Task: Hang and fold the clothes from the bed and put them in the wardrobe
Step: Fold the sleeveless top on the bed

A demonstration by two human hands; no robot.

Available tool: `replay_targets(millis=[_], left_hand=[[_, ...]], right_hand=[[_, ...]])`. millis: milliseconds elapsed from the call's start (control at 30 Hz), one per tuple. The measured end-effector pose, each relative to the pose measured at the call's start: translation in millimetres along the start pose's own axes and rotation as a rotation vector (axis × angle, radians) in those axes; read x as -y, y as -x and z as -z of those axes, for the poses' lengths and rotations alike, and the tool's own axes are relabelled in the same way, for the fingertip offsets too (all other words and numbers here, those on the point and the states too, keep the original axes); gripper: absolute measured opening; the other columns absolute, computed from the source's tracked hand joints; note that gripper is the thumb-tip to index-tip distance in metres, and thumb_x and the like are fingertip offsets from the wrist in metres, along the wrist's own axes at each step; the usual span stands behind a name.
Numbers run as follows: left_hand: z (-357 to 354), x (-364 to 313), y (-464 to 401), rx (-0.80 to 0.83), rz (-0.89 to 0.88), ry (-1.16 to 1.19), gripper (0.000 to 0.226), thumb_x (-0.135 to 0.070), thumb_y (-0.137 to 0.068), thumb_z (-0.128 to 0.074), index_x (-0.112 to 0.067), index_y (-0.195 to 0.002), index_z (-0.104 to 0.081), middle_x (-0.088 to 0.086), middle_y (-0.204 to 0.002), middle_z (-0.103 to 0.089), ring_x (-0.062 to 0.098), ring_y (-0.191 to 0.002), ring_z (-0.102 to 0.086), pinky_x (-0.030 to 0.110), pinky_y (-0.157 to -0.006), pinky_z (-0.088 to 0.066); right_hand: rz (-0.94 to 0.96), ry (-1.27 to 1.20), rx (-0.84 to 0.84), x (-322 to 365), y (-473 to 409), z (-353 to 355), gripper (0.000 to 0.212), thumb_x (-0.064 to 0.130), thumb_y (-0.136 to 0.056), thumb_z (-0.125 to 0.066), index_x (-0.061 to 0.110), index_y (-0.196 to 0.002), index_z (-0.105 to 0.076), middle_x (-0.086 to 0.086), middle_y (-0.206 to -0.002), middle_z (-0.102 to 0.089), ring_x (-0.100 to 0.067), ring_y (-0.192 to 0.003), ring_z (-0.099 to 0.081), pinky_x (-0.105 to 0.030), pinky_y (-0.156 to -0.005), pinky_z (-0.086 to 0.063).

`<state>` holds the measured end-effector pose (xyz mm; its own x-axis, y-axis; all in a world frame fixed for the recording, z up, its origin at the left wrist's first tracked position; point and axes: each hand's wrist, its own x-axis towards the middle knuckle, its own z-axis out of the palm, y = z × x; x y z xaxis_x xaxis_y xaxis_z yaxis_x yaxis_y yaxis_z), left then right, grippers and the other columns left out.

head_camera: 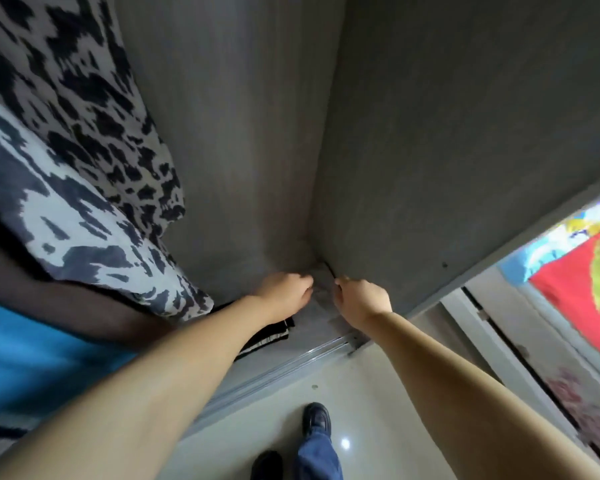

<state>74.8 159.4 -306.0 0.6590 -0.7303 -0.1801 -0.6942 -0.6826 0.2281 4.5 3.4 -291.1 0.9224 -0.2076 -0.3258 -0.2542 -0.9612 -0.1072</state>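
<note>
Shoes, dark ones point(317, 418), stand on the pale glossy floor point(378, 393) nearest the camera, just before the metal sliding-door track point(312, 355) of the grey wardrobe point(465, 150). Past the track, both bare forearms reach down into its far bottom corner. There the left hand point(286, 291) and right hand point(361, 301) have their fingers curled onto a folded grey garment point(321, 289) lying on the wardrobe floor; they appear to pinch or press its edges, though the grey cloth blends with the panel. Just left of it lies a folded black-and-white striped garment point(269, 336). Above hang black-and-white animal-print clothes point(84, 133) and a blue garment point(32, 358). To my eye, this is the placing step: a folded piece is being seated in the corner. Next, the hands would let go and head back to the bed with the red patterned cover point(575, 299) at right.
</note>
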Motion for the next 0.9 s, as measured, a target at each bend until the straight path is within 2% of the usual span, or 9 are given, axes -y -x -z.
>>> replay_targets(millis=[133, 267, 400, 500, 633, 767, 900], left_hand=[[9, -58, -10, 0.036, -0.192, -0.121, 0.03, -0.033, -0.101, -0.034, -0.013, -0.107, -0.056, 0.011, -0.109, -0.065, 0.032, -0.102, -0.061, 0.034, -0.074, -0.046], [18, -146, -31, 0.047, -0.402, -0.173, 0.031, -0.032, -0.102, -0.031, -0.015, -0.112, -0.055, 0.008, -0.114, -0.065, 0.031, -0.105, -0.061, 0.035, -0.077, -0.046], [24, -260, -44, 0.051, -0.629, -0.178, 0.03, -0.035, -0.102, -0.034, -0.016, -0.114, -0.054, 0.008, -0.115, -0.064, 0.031, -0.105, -0.06, 0.032, -0.074, -0.043], [22, -342, -50, 0.038, -0.765, -0.211, 0.029, -0.034, -0.101, -0.035, -0.013, -0.111, -0.053, 0.01, -0.113, -0.065, 0.032, -0.104, -0.061, 0.034, -0.073, -0.042], [8, -456, -61, 0.067, -0.889, -0.253, 0.03, -0.034, -0.101, -0.034, -0.012, -0.109, -0.052, 0.012, -0.113, -0.064, 0.034, -0.103, -0.06, 0.034, -0.072, -0.042], [-10, -566, -62, 0.087, -0.979, -0.208, 0.03, -0.033, -0.102, -0.034, -0.01, -0.106, -0.053, 0.011, -0.111, -0.065, 0.033, -0.099, -0.061, 0.034, -0.069, -0.039], [-30, -652, -60, 0.107, -1.055, -0.16, 0.027, -0.03, -0.101, -0.036, -0.009, -0.099, -0.053, 0.011, -0.102, -0.066, 0.033, -0.091, -0.061, 0.035, -0.066, -0.041]], right_hand=[[-0.124, 0.003, -0.077, -54, 64, 15, 0.027, 0.028, -0.1, -0.033, 0.013, -0.115, -0.049, -0.014, -0.109, -0.066, -0.036, -0.098, -0.063, -0.033, -0.067, -0.04], [-0.318, -0.016, -0.11, -129, 140, 31, 0.027, 0.028, -0.1, -0.034, 0.012, -0.117, -0.048, -0.014, -0.109, -0.065, -0.035, -0.099, -0.062, -0.032, -0.066, -0.037], [-0.568, -0.041, -0.127, -210, 226, 34, 0.029, 0.024, -0.099, -0.035, 0.015, -0.124, -0.048, -0.012, -0.116, -0.065, -0.033, -0.105, -0.062, -0.035, -0.078, -0.047], [-0.723, -0.092, -0.127, -266, 286, 26, 0.025, 0.022, -0.098, -0.037, 0.014, -0.118, -0.05, -0.011, -0.117, -0.065, -0.032, -0.106, -0.062, -0.036, -0.081, -0.047], [-0.869, -0.115, -0.112, -340, 365, 10, 0.025, 0.024, -0.099, -0.035, 0.014, -0.115, -0.05, -0.01, -0.116, -0.065, -0.032, -0.106, -0.062, -0.035, -0.078, -0.046], [-0.976, -0.11, -0.083, -420, 441, -5, 0.026, 0.017, -0.098, -0.034, 0.012, -0.117, -0.051, -0.011, -0.118, -0.064, -0.032, -0.108, -0.061, -0.037, -0.079, -0.046], [-1.012, -0.115, -0.082, -484, 497, -9, 0.016, 0.02, -0.099, -0.034, 0.015, -0.1, -0.049, -0.009, -0.112, -0.064, -0.031, -0.099, -0.061, -0.033, -0.068, -0.037]])
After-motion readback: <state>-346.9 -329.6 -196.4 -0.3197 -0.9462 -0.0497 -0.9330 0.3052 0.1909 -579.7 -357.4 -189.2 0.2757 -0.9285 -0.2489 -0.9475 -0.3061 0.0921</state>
